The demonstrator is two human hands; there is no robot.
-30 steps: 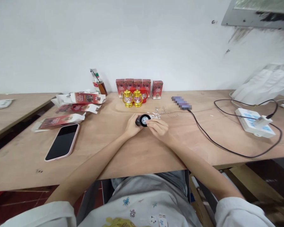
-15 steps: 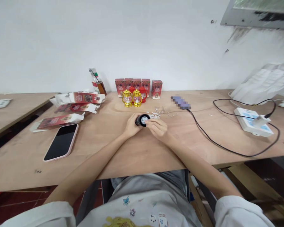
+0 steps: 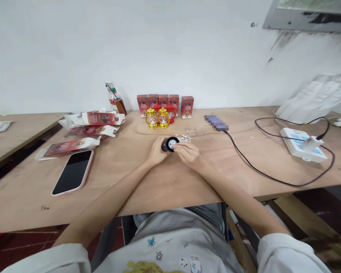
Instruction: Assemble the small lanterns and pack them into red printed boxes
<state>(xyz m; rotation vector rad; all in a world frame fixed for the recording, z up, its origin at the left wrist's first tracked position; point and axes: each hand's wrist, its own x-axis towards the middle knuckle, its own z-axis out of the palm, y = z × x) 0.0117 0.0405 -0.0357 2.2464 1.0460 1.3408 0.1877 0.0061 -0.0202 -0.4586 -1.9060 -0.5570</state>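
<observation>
My left hand (image 3: 157,152) is closed around a small black object with a round rim (image 3: 164,145). Its open end faces me and to the right, showing a white disc (image 3: 172,143) inside with small dark marks. The fingertips of my right hand (image 3: 191,154) are pinched together at the right of that opening, touching the white part. Whether they hold anything small is hidden. Just behind my right fingers lie small white pieces (image 3: 185,139) and thin strips (image 3: 196,132) on the table.
Two gold lanterns (image 3: 152,119) stand before red ones (image 3: 171,113) and several red boxes (image 3: 186,107). Flattened boxes (image 3: 71,147), a phone (image 3: 73,172) and a bottle (image 3: 119,105) are on the left. On the right are a cabled purple device (image 3: 216,123) and a white power strip (image 3: 302,146).
The view has shifted very slightly. Both hands stay at the black object, and my right fingertips have moved only a little at its opening.
</observation>
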